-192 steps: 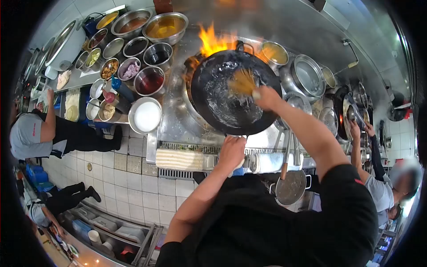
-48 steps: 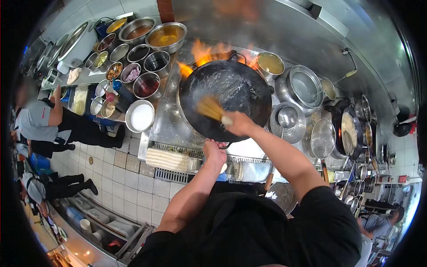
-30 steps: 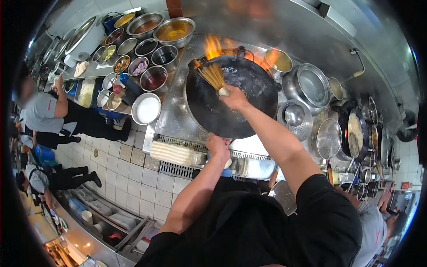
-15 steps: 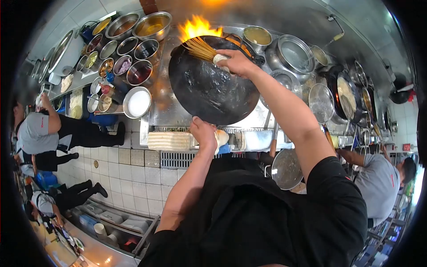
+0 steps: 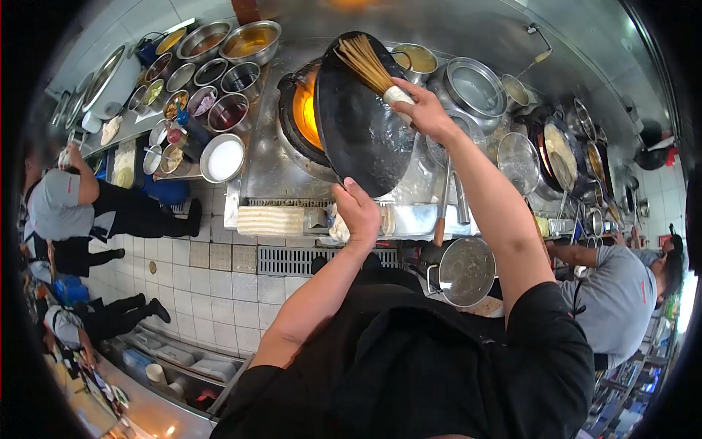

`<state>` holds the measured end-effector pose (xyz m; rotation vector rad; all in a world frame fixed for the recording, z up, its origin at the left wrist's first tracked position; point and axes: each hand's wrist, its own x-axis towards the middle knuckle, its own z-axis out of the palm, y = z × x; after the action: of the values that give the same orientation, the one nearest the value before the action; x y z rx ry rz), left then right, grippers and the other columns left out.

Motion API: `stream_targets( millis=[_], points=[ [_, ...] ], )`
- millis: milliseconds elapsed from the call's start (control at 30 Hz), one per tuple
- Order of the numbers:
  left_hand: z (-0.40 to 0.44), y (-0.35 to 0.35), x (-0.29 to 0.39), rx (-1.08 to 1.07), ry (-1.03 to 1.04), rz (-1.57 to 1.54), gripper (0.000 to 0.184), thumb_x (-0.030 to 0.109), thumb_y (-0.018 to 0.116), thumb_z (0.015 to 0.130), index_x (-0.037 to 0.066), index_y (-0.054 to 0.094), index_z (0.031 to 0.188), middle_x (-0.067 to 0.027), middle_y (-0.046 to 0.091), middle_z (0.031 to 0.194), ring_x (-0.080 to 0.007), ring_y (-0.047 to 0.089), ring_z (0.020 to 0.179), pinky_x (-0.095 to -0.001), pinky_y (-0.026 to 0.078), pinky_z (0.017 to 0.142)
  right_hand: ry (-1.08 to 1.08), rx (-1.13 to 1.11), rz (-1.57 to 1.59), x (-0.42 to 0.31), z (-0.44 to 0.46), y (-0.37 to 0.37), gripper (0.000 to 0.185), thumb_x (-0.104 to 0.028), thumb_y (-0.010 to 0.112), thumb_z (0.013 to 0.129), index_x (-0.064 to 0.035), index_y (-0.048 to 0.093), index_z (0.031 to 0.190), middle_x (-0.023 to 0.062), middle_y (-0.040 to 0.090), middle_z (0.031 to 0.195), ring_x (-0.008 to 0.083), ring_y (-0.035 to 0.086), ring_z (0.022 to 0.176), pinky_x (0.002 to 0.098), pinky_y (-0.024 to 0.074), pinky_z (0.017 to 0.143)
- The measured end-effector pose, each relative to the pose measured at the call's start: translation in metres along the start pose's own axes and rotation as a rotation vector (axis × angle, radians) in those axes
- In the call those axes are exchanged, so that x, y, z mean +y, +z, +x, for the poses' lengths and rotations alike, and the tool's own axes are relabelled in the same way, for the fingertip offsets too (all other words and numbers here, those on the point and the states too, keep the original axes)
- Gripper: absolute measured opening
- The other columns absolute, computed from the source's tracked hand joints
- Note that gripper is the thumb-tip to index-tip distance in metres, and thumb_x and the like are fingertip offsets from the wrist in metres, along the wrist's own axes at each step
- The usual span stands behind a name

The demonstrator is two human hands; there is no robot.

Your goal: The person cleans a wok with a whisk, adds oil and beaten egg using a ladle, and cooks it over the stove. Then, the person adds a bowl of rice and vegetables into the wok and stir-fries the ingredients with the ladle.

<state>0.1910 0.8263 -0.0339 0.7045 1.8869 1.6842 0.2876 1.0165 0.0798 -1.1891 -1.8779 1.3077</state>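
My left hand (image 5: 358,214) is closed on the near rim of a large black wok (image 5: 358,135), thumb on top and the other fingers mostly hidden. The wok is tilted, lifted off the burner to its right, and its inside looks wet. In my right hand (image 5: 425,110) is the pale wrapped handle of a bamboo wok brush (image 5: 368,62), its bristles pointing up and left against the wok's far inner side. The uncovered burner (image 5: 307,113) glows orange to the left of the wok.
Several metal pots and bowls of ingredients, one holding white stuff (image 5: 224,159), stand at left. A water pot (image 5: 475,89) and a strainer (image 5: 518,162) are at right. A folded striped cloth (image 5: 270,220) lies on the front edge. Co-workers stand left and right (image 5: 614,293).
The wok has moved right off the burner and tipped more steeply, baring the glowing ring. Tall flames behind it are gone. Both hands have shifted right with the wok and brush.
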Motion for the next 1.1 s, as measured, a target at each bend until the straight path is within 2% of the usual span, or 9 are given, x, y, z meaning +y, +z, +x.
stream_targets(
  millis=[167, 300, 500, 767, 800, 900, 933, 1033, 1100],
  points=[
    [-0.020, 0.017, 0.023, 0.075, 0.235, 0.102, 0.040, 0.033, 0.036, 0.103, -0.002, 0.039, 0.082, -0.0177, 0.048, 0.066, -0.0332, 0.050, 0.062, -0.0439, 0.040, 0.063, 0.096, 0.034, 0.059, 0.011, -0.021, -0.025, 0.062, -0.013, 0.068, 0.085, -0.0218, 0.047, 0.142, 0.0010, 0.064, 0.103, 0.0070, 0.053, 0.070, 0.0241, 0.0410, 0.052],
    [-0.033, 0.027, 0.042, 0.029, 0.310, 0.141, 0.037, 0.030, 0.038, 0.102, -0.002, 0.039, 0.084, -0.0208, 0.048, 0.067, -0.0375, 0.049, 0.063, -0.0457, 0.038, 0.063, -0.186, 0.121, 0.101, 0.049, -0.018, -0.038, 0.064, -0.010, 0.069, 0.084, -0.0187, 0.047, 0.143, 0.0022, 0.063, 0.109, 0.0075, 0.056, 0.082, 0.0228, 0.0454, 0.063],
    [-0.042, 0.035, 0.047, -0.073, 0.404, 0.209, 0.030, 0.026, 0.041, 0.101, -0.001, 0.038, 0.089, -0.0247, 0.051, 0.067, -0.0461, 0.052, 0.064, -0.0497, 0.039, 0.058, -0.085, 0.164, 0.237, 0.058, -0.056, -0.050, 0.066, -0.008, 0.069, 0.084, -0.0156, 0.043, 0.145, 0.0039, 0.059, 0.122, 0.0105, 0.055, 0.101, 0.0230, 0.0439, 0.087],
    [-0.046, 0.028, 0.045, -0.166, 0.438, 0.297, 0.024, 0.023, 0.042, 0.100, 0.000, 0.040, 0.093, -0.0272, 0.057, 0.067, -0.0509, 0.056, 0.066, -0.0541, 0.041, 0.054, -0.182, 0.342, 0.315, 0.086, -0.078, -0.016, 0.066, -0.009, 0.069, 0.084, -0.0064, 0.041, 0.144, 0.0127, 0.055, 0.132, 0.0166, 0.056, 0.111, 0.0287, 0.0445, 0.094],
    [-0.043, 0.027, 0.040, -0.125, 0.401, 0.276, 0.032, 0.028, 0.041, 0.102, 0.000, 0.041, 0.088, -0.0204, 0.050, 0.069, -0.0393, 0.052, 0.063, -0.0454, 0.040, 0.061, -0.277, 0.393, 0.240, 0.098, -0.070, -0.005, 0.066, -0.009, 0.069, 0.085, -0.0073, 0.041, 0.144, 0.0122, 0.055, 0.132, 0.0171, 0.057, 0.110, 0.0285, 0.0452, 0.093],
    [-0.026, 0.016, 0.023, 0.053, 0.312, 0.261, 0.034, 0.029, 0.039, 0.102, 0.000, 0.043, 0.084, -0.0158, 0.050, 0.068, -0.0316, 0.050, 0.062, -0.0424, 0.040, 0.062, -0.025, 0.230, 0.401, 0.073, -0.070, 0.017, 0.067, -0.012, 0.070, 0.084, -0.0082, 0.041, 0.144, 0.0144, 0.054, 0.135, 0.0187, 0.053, 0.119, 0.0304, 0.0425, 0.098],
    [-0.017, 0.010, 0.013, 0.109, 0.262, 0.249, 0.036, 0.029, 0.038, 0.102, 0.000, 0.043, 0.082, -0.0140, 0.049, 0.068, -0.0290, 0.049, 0.062, -0.0415, 0.040, 0.062, -0.225, 0.285, 0.214, 0.080, -0.058, 0.027, 0.067, -0.014, 0.071, 0.084, -0.0075, 0.042, 0.144, 0.0150, 0.057, 0.132, 0.0191, 0.053, 0.120, 0.0292, 0.0426, 0.098],
    [0.009, -0.009, -0.020, 0.240, 0.228, 0.265, 0.036, 0.027, 0.035, 0.102, 0.002, 0.045, 0.078, -0.0095, 0.049, 0.067, -0.0221, 0.049, 0.059, -0.0381, 0.041, 0.058, -0.199, 0.161, 0.183, 0.090, -0.047, 0.030, 0.063, -0.014, 0.071, 0.084, -0.0062, 0.045, 0.141, 0.0145, 0.053, 0.137, 0.0204, 0.052, 0.123, 0.0289, 0.0422, 0.099],
    [0.023, -0.018, -0.020, 0.192, -0.294, -0.227, 0.037, 0.028, 0.032, 0.102, -0.001, 0.049, 0.086, -0.0121, 0.055, 0.074, -0.0232, 0.052, 0.057, -0.0370, 0.043, 0.050, -0.155, 0.183, 0.227, 0.082, -0.061, 0.024, 0.063, -0.013, 0.071, 0.083, -0.0061, 0.046, 0.141, 0.0139, 0.052, 0.138, 0.0195, 0.051, 0.124, 0.0289, 0.0415, 0.100]
  ],
)
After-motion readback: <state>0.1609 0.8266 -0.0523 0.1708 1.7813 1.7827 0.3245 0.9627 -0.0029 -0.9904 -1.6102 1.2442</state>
